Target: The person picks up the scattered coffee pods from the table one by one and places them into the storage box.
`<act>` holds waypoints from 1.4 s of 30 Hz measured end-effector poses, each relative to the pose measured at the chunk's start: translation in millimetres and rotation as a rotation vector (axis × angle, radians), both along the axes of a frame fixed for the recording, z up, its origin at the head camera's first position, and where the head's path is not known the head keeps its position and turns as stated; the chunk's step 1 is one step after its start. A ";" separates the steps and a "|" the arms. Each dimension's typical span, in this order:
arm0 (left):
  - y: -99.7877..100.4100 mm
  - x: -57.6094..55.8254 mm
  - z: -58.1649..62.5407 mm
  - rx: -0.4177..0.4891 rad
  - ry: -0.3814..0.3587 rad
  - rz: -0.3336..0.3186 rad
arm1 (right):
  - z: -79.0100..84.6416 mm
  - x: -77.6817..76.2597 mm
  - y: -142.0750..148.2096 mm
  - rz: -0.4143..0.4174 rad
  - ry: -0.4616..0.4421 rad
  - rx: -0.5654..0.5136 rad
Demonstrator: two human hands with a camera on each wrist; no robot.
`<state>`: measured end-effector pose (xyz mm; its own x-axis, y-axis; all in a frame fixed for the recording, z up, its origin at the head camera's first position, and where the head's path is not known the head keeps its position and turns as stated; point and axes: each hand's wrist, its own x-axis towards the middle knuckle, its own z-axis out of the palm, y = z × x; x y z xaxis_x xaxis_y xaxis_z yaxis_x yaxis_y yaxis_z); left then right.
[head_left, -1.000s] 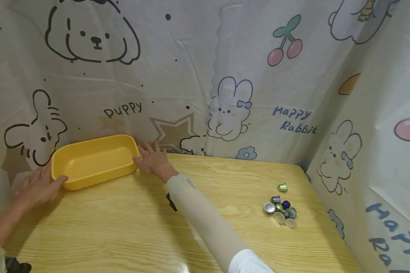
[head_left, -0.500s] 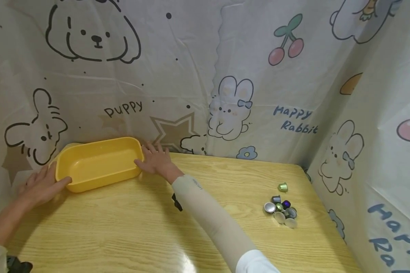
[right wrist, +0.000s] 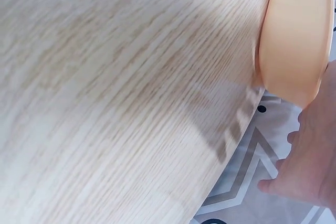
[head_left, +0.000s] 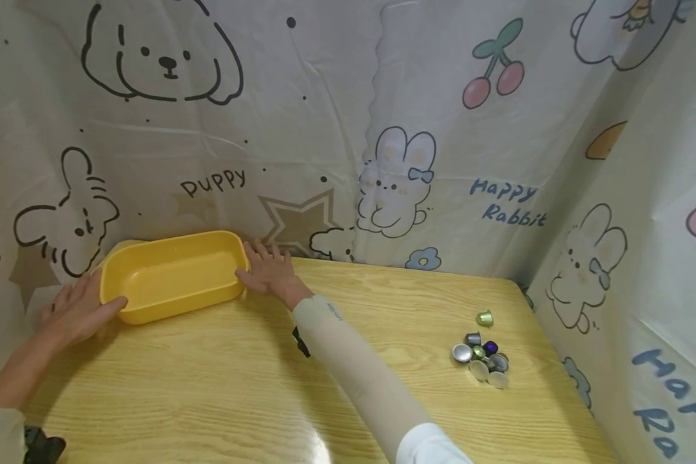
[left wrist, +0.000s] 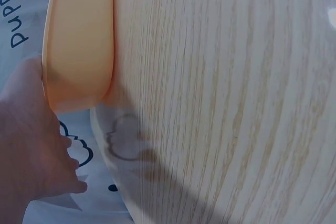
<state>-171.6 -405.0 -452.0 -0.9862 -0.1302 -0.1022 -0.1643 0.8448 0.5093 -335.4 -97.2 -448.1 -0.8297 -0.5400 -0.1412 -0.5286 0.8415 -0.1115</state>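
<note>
A yellow plastic basin [head_left: 180, 303], oblong with rounded corners, stands at the far left of the wooden table against the printed cloth. At its left end is my left hand [head_left: 78, 309], thumb over the front corner of the rim and fingers stretched along the outside. My right hand [head_left: 269, 270] lies at the opposite end, its fingers spread and straight, the thumb near the rim. In the left wrist view the basin's side wall [left wrist: 79, 40] rises beside the hand. The right wrist view shows the other end wall [right wrist: 296, 40] next to the palm.
Toward the table's right edge sits a cluster of small coffee capsules [head_left: 480, 361], some silver, green and dark blue. A single green capsule [head_left: 484, 318] lies just behind them. Cloth with cartoon prints [head_left: 301, 142] hangs along the back and right of the table [head_left: 209, 386].
The basin has shifted slightly to the right between both hands, baring a bit of the table's back left corner. The head view has also drifted a little. The capsules stay put.
</note>
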 end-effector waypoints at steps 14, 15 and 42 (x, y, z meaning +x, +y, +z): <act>-0.8 -3.0 -3.7 0.007 -0.022 -0.010 | 3.4 0.7 8.0 0.002 0.017 0.019; -0.5 -3.1 -3.9 0.013 -0.025 -0.008 | 3.3 0.5 7.9 0.002 0.017 0.021; 16.2 -10.1 -3.7 -0.034 0.062 0.024 | -0.2 -1.5 18.9 0.007 0.056 0.029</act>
<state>-181.7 -388.8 -455.7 -0.9870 -0.1566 -0.0357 -0.1539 0.8578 0.4904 -336.8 -78.3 -448.4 -0.8330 -0.5421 -0.1104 -0.5393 0.8402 -0.0567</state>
